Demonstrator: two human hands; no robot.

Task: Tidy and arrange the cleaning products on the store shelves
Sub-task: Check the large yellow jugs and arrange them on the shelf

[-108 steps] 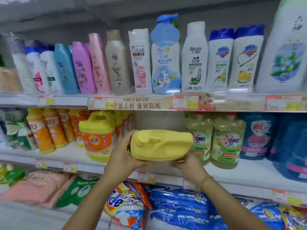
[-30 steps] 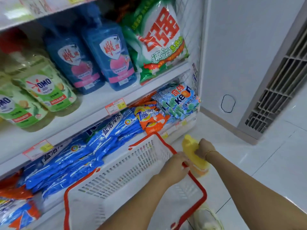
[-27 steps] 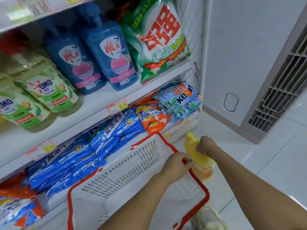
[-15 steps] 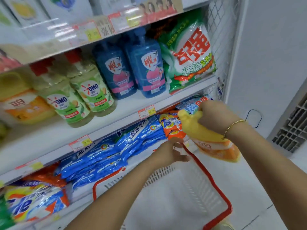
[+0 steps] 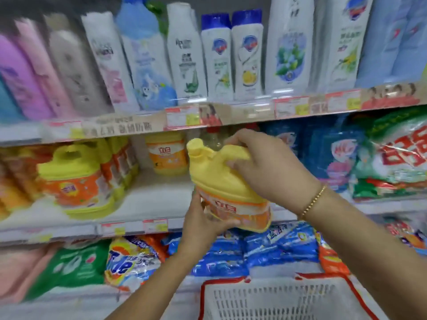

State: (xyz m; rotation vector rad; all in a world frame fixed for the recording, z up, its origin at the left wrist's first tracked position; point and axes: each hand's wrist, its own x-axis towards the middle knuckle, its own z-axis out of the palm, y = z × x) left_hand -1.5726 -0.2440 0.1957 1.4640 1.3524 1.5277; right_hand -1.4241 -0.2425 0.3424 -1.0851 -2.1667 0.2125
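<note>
Right hand (image 5: 265,168): fingers curled over the handle at the top of the yellow detergent jug (image 5: 215,179), gripping it from the right. A gold bracelet (image 5: 314,200) sits on the wrist.

Left hand (image 5: 203,218): cupped around the lower left of the jug, with the thumb and fingers wrapped on the orange-labelled base.

The jug is held between both hands and clear of any surface, tilted with its cap toward the upper left. It is in front of the middle shelf (image 5: 150,199), just above that shelf's front edge.

Middle shelf: a smaller matching jug (image 5: 167,155) stands at the back, behind the held jug. A large yellow-and-orange jug (image 5: 74,179) stands near the front edge, to the left. Blue bottles (image 5: 335,153) and a green-and-white bag (image 5: 392,158) occupy the right end.

Top shelf (image 5: 231,114): a row of upright shampoo bottles (image 5: 219,58).

Bottom level: blue bags (image 5: 265,248) and a Tide bag (image 5: 129,262) lie stacked below the middle shelf. A white basket with a red rim (image 5: 277,299) sits under the right forearm.
</note>
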